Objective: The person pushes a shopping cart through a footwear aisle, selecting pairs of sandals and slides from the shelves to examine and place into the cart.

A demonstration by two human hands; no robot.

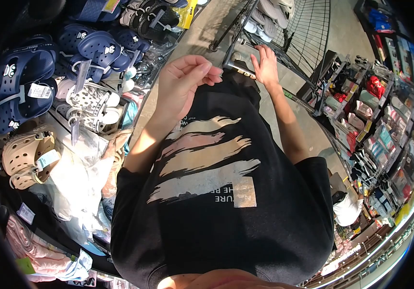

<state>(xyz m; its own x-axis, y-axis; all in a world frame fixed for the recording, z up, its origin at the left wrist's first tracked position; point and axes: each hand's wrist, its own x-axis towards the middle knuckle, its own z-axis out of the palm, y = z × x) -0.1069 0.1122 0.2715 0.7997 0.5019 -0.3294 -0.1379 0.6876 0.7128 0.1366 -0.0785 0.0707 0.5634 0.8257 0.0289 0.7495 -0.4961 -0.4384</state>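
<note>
Head view, whole frame: looking straight down the wearer's own black T-shirt (265, 226), which fills the centre and bottom; both forearms run up towards the top of the frame.
Left hand (184, 82): upper centre, raised off the chest. The fingers are curled in and the tips meet the thumb in a narrow pinch. Nothing shows between them, so I cannot tell whether it grips something small.
Right hand (266, 65): top centre, arm stretched out, fingers spread and flat, holding nothing. The fingertips lie against the lower rail (233, 60) of the wire rack (308, 38), probably to steady or shift it.
Wire rack: top centre to top right, standing on the bare floor (207, 29). White slippers (269, 12) hang in a row on its grid so that each pair faces outward.
Navy clogs (91, 50): upper left, paired and tagged, stacked on a display.
White clogs (91, 103): just below the navy ones, likewise tied in pairs.
Beige clogs (26, 156): left edge, tag dangling.
Plastic bags (77, 178): lower left, crumpled under the clogs; they look like spare wrapping.
Shelves (385, 130): right edge, packed with small goods.
Other person (347, 209): lower right, white top, well apart from both hands.
</note>
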